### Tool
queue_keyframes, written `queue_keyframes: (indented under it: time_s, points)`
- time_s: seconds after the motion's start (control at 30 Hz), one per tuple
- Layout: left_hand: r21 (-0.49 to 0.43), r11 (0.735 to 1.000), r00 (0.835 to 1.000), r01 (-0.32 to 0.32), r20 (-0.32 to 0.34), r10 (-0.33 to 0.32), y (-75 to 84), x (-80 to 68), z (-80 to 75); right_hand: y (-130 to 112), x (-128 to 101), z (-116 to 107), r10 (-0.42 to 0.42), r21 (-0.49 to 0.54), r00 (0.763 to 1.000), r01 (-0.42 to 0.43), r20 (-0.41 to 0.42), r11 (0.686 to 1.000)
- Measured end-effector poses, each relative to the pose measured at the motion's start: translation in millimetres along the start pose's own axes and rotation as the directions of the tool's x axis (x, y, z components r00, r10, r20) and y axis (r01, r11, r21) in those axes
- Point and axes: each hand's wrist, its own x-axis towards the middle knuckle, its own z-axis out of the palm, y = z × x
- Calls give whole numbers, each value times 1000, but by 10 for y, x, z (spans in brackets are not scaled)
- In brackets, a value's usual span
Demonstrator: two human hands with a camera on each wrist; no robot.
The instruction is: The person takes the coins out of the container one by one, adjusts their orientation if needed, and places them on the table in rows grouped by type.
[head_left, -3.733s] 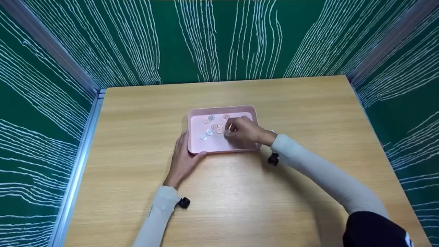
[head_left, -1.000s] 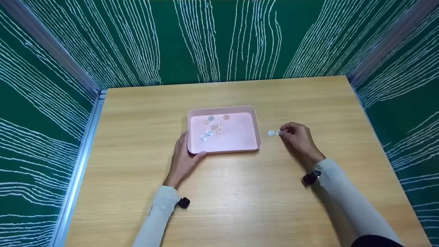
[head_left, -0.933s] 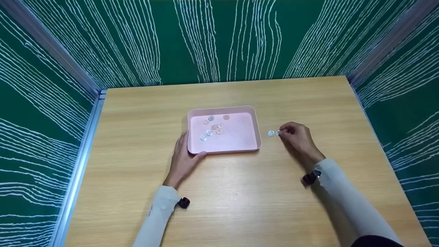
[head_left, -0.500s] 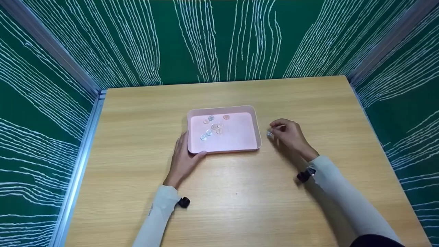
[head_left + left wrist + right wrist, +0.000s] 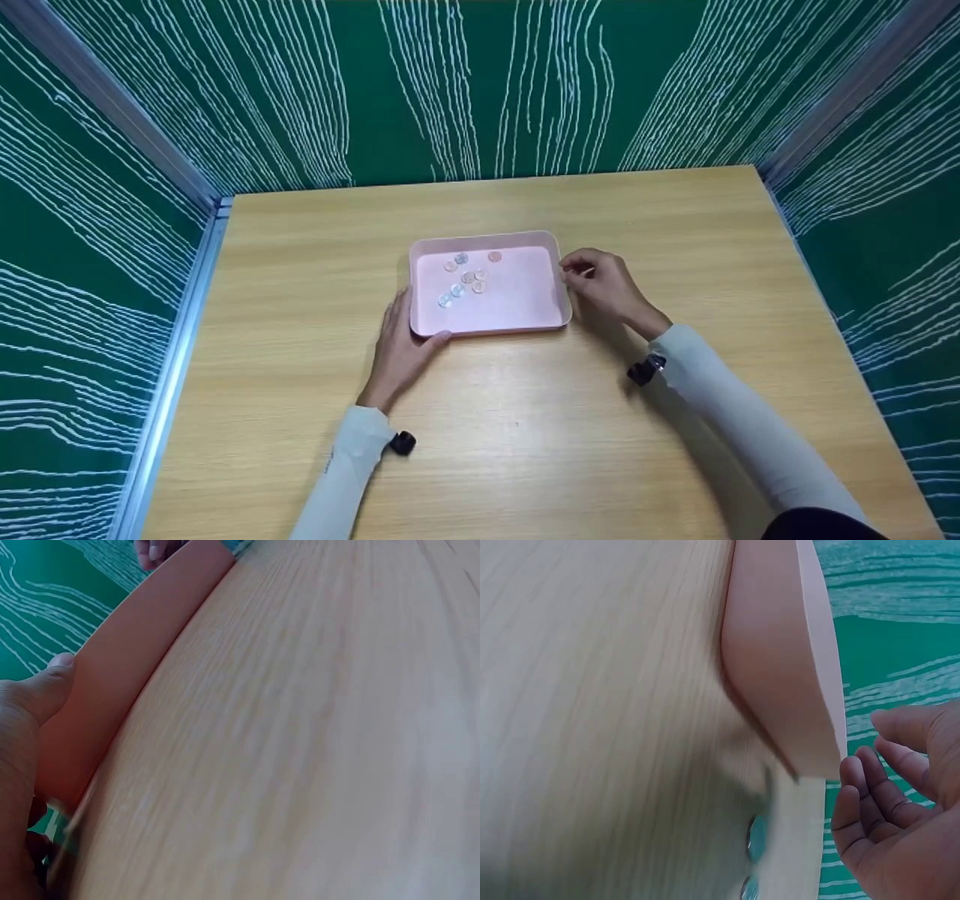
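Note:
A shallow pink tray (image 5: pixel 517 307) sits on the wooden table with several coins in it, some silver-coloured (image 5: pixel 457 289), some copper-coloured (image 5: pixel 495 256). My left hand (image 5: pixel 397 352) holds the tray's near left corner, its fingers along the left side and thumb (image 5: pixel 58 675) against the front wall. At the tray's right rim is my right hand (image 5: pixel 606 283), its fingers loosely bent. In the right wrist view, thumb and fingers stand apart with nothing between them. Two coins (image 5: pixel 757 838) lie on the table below; in the head view that hand covers them.
The wooden table (image 5: pixel 315 247) extends on all sides of the tray. Green panels (image 5: pixel 487 90) with white wavy lines stand behind it and at both sides, with metal frame posts (image 5: pixel 817 97) at the corners.
My right hand took a silver coin from the tray, placed it beside another on the table right of the tray, then let go and moved left to the tray's rim. My left hand stayed put.

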Motion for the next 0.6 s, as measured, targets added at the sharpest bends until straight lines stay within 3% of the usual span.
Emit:
queue_keyframes:
  time_s: [0.23, 0.47, 0.6]
  points:
    - [-11, 1000, 1000, 4, 3, -4, 9, -13, -1, -118, 129, 121, -11, 20, 998, 10, 63, 1000]
    - [-7, 1000, 1000, -25, 3, 25, 5, -11, -5, -170, 272, 218, -84, -40, 989, 89, 122, 995]
    - [-9, 999, 999, -32, 3, 32, 6, -12, -12, -202, 344, 258, -75, -62, 983, 87, 167, 994]
